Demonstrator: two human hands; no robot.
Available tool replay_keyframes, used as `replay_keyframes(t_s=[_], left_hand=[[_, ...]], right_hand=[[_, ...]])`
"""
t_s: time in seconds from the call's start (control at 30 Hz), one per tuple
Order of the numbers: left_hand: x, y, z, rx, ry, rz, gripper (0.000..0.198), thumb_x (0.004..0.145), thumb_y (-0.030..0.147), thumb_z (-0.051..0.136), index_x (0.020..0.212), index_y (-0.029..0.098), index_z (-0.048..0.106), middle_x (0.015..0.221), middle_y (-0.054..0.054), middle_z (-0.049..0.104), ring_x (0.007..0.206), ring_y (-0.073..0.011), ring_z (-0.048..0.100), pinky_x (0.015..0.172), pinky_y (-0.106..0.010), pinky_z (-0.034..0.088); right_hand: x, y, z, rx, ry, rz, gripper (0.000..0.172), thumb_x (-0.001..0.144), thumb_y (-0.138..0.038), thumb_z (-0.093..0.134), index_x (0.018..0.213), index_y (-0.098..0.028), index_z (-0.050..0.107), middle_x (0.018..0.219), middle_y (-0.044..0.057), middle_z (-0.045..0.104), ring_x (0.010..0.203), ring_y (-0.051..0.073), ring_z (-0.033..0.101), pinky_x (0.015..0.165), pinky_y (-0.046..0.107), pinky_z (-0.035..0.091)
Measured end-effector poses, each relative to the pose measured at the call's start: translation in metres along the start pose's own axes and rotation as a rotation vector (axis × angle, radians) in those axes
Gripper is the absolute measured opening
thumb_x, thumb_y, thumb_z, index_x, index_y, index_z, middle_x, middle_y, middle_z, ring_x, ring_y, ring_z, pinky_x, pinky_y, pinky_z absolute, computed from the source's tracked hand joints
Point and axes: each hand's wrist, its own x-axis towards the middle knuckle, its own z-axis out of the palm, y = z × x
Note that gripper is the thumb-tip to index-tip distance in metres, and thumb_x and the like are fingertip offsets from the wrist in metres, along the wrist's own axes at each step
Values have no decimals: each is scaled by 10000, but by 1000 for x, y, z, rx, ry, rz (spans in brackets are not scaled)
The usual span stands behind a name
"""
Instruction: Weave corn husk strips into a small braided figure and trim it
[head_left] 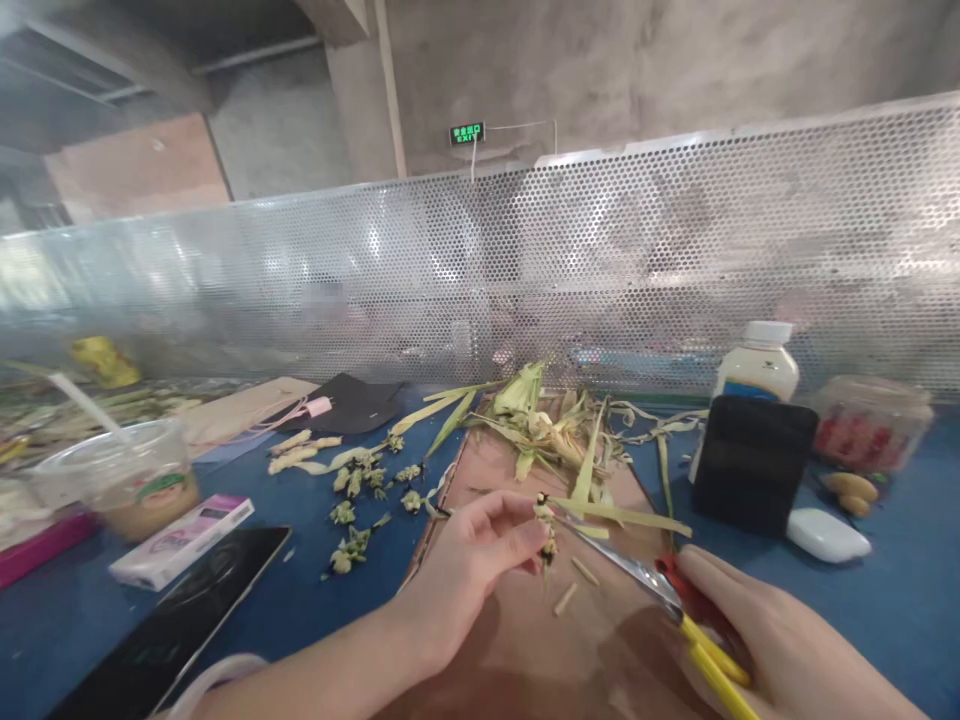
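My left hand (487, 550) pinches a small knotted piece of dried plant (546, 525) between thumb and fingertips, above a brown cardboard sheet (517, 650). My right hand (757, 620) is closed around scissors (649, 580) with yellow and red handles. Their blades point left towards the small piece, beside a long pale green leaf strip (630, 517). Behind both hands a heap of dried husk leaves (547, 425) lies on the far part of the cardboard. Several small knotted pieces (360, 475) are on the blue table to the left.
At left are a phone (180, 610), a pink-white box (184, 540) and a cup with a straw (150, 480). On the right stand a black object (754, 465), a white-capped bottle (761, 365), a jar (874, 425) and a white case (829, 535). A perforated metal screen (420, 270) borders the back.
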Motion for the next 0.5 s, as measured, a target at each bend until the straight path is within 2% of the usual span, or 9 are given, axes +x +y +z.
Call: replay_keyframes(t_s=[0.27, 0.5], left_hand=[[1, -1, -1, 42, 4, 25, 127, 751, 249, 622, 809, 143, 583, 812, -28, 548, 718, -115, 496, 697, -271, 396], [0, 2, 0, 76, -4, 18, 139, 745, 261, 627, 811, 144, 590, 817, -29, 557, 723, -119, 504, 708, -278, 397]], right_hand=[[-2, 10, 10, 10, -149, 69, 162, 801, -367, 426, 716, -229, 410, 694, -2, 565, 529, 120, 516, 481, 209, 402], [-2, 8, 9, 8, -121, 78, 138, 792, -348, 436, 722, -231, 420, 689, -7, 564, 526, 120, 510, 482, 209, 394]])
